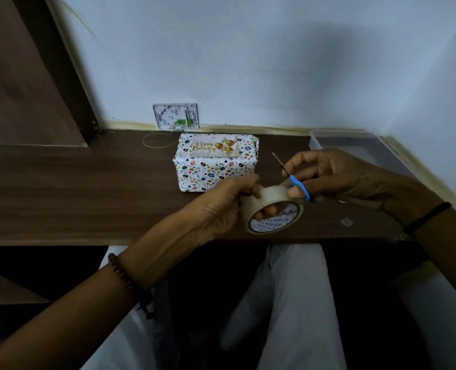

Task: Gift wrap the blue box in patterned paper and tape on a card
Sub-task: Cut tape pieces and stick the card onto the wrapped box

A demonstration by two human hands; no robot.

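Note:
The box [208, 172], wrapped in white paper with small coloured shapes, stands on the dark wooden desk [88, 188]. A "Happy Birthday" card [216, 148] with gold balloons lies on its top. In front of it my left hand [221, 206] grips a roll of clear tape [273, 213], fingers through its core. My right hand [336, 177] holds small blue-handled scissors [292, 177], blades pointing up and away, just above the roll; its thumb touches the tape's outer surface.
A clear plastic tray [355, 145] sits at the back right corner. A wall socket plate [175, 116] and a thin yellow wire [157, 141] are behind the box. A small scrap of tape [346, 222] lies near the desk's front edge. My knees are below.

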